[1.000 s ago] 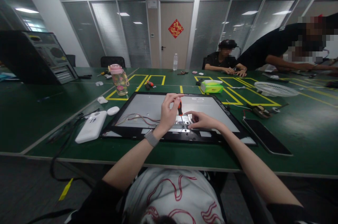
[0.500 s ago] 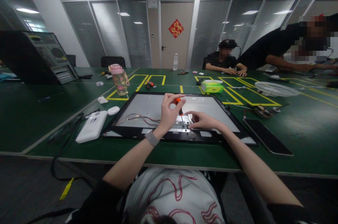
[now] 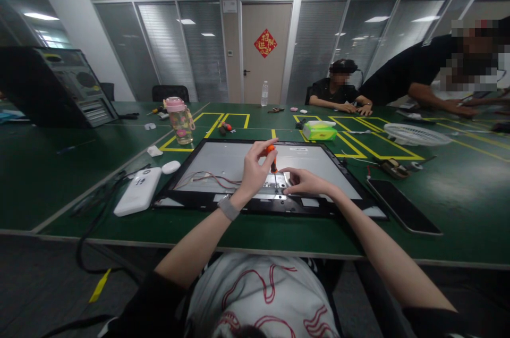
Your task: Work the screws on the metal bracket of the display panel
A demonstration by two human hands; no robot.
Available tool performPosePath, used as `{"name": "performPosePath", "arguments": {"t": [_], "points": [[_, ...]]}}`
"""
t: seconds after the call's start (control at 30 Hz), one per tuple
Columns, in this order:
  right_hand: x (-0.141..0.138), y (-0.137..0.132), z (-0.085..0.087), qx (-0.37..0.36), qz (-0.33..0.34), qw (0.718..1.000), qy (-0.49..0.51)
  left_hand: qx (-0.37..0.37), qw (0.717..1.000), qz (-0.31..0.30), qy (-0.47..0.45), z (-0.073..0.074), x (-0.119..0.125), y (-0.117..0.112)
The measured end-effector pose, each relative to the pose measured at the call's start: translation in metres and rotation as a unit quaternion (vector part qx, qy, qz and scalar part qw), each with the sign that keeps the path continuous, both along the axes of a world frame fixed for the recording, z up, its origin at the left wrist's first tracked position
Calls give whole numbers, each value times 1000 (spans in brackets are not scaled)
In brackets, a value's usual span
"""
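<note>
My left hand [image 3: 257, 168] pinches the orange and black handle of a screwdriver [image 3: 274, 168]. The tool stands almost upright, its thin shaft reaching down to a silver metal bracket [image 3: 271, 180] near the close edge of a flat display panel [image 3: 223, 154]. Curled around the bracket's right side is my right hand [image 3: 305, 182], thumb and forefinger resting against the metal. Its other fingers are partly hidden behind. Thin coloured wires [image 3: 213, 175] run across the panel to the left of my hands.
A white power bank [image 3: 138, 192] and a white oval case [image 3: 171, 167] lie left of the panel; a black phone [image 3: 402, 205] lies right. Behind are a pink-lidded bottle [image 3: 179, 121], a green tissue pack [image 3: 320, 131] and a fan grille [image 3: 416, 134]. Two people are across the table.
My left fingers have shifted slightly on the screwdriver handle, and the handle now stands more upright. My right hand has stayed in place on the bracket.
</note>
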State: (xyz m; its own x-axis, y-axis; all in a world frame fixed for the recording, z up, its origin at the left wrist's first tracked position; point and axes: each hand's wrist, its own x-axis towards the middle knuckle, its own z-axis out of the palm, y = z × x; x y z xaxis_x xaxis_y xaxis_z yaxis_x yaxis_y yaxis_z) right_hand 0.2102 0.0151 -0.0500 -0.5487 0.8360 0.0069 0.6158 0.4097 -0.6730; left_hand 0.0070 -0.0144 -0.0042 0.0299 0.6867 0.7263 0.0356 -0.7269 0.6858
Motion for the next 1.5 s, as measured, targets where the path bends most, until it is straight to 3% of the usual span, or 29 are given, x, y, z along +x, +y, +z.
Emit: {"name": "performPosePath", "arguments": {"t": [0.13,0.33,0.53,0.77,0.97,1.17,1.37,1.5], "points": [[0,0,1,2,-1,1000,2,23,998,63,18,1,-1,-1],[0,-1,1,3,-2,1000,-3,-15,1000,-14,-9,0,-1,2],[-1,-1,2,7,0,1000,-1,-1,999,54,4,0,1,1],[-1,0,1,0,1,1000,-3,-7,1000,-2,-10,0,-1,1],[0,1,0,2,4,1000,2,4,999,43,-2,0,0,1],[-1,-1,2,5,0,1000,-4,-11,1000,-17,-7,-1,-2,1],[0,1,0,10,1,1000,-4,25,998,45,26,-1,1,-2],[0,1,-1,11,-3,1000,-8,40,997,33,48,-2,-1,-2]]}}
